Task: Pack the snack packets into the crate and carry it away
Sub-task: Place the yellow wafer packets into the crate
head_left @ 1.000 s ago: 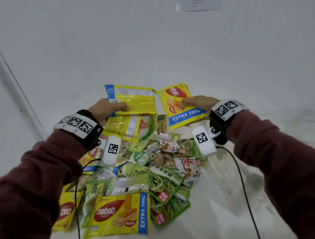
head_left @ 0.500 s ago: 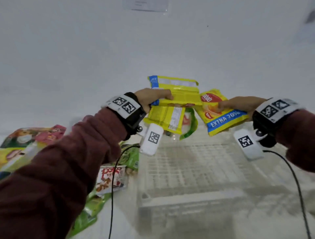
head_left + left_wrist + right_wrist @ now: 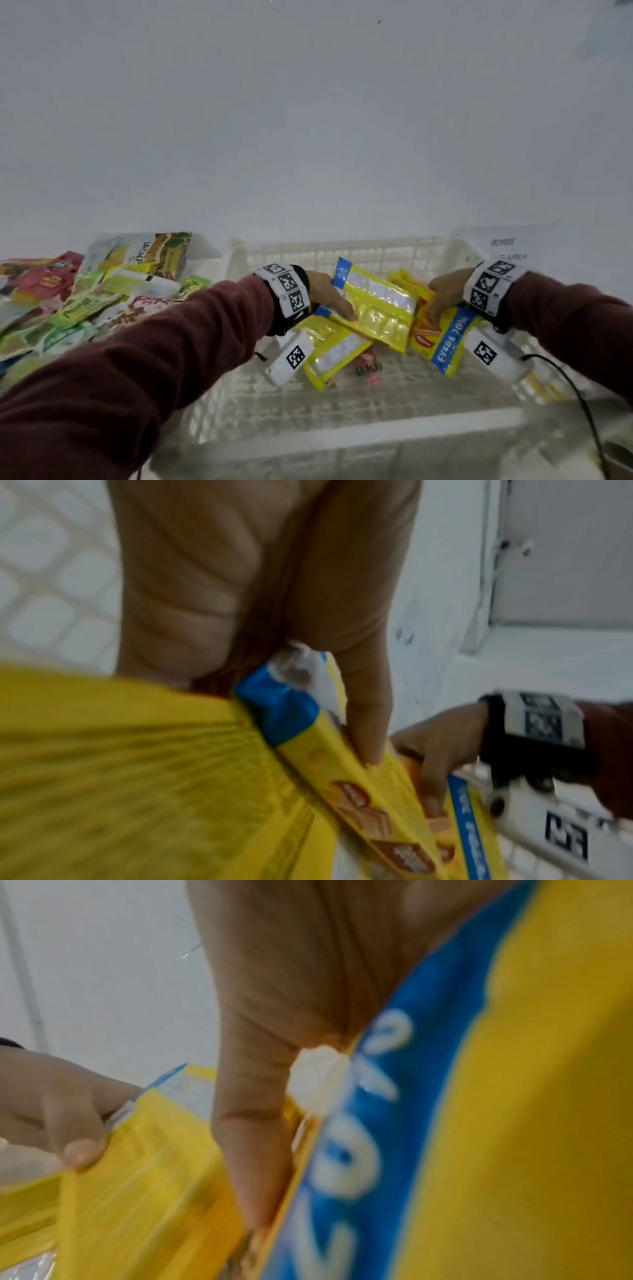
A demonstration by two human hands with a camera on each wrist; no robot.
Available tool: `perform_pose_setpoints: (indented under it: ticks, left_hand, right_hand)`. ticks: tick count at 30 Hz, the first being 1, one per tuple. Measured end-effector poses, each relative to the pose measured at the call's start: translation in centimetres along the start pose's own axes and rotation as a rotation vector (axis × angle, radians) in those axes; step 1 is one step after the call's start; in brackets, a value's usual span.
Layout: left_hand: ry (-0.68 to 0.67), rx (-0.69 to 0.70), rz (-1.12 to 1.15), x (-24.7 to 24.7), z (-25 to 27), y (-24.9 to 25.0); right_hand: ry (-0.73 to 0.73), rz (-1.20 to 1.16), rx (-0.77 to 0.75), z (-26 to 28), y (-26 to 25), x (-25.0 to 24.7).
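Observation:
The white lattice crate stands in front of me. Both hands are low inside it. My left hand grips two yellow wafer packets, back sides up, the lower one hanging toward the crate floor. My right hand pinches a yellow wafer packet with a blue "EXTRA 20%" band. In the left wrist view my left thumb presses on the packets' edge. In the right wrist view my right thumb presses on the blue band. A small red packet lies on the crate floor beneath them.
A heap of loose snack packets lies left of the crate, a large "JACKF" bag at its back. A paper label lies behind the crate's right corner. A black cable trails from my right wrist.
Both hands have carried their yellow packets from above the heap rightward and down into the crate. My view swung right and the crate is now centred.

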State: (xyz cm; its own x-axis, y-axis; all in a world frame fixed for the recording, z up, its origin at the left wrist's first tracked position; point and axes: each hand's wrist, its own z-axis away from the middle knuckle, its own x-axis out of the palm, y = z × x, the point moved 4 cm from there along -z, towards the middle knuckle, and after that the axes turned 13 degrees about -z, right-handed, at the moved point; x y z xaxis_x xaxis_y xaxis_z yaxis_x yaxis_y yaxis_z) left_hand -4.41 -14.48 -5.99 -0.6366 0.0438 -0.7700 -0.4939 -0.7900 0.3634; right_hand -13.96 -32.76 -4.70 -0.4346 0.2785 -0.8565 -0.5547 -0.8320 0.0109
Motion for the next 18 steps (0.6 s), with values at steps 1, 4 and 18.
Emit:
perform_pose_setpoints:
  ticks: [1,4,18]
  left_hand:
    - [-0.019,-0.027,-0.071,0.4,-0.5,-0.3]
    - [-0.014,-0.083,-0.250,1.0,-1.0,-0.6]
    - [0.072,0.316,-0.994,3.6,0.7,2.3]
  right_hand:
    - [0.022,-0.024,0.021,-0.1,0.2,0.0]
    - [0.063,-0.013,0.029,-0.7,0.4,0.6]
    - [0.042,-0.175,-0.016,-1.9,-0.4,1.8]
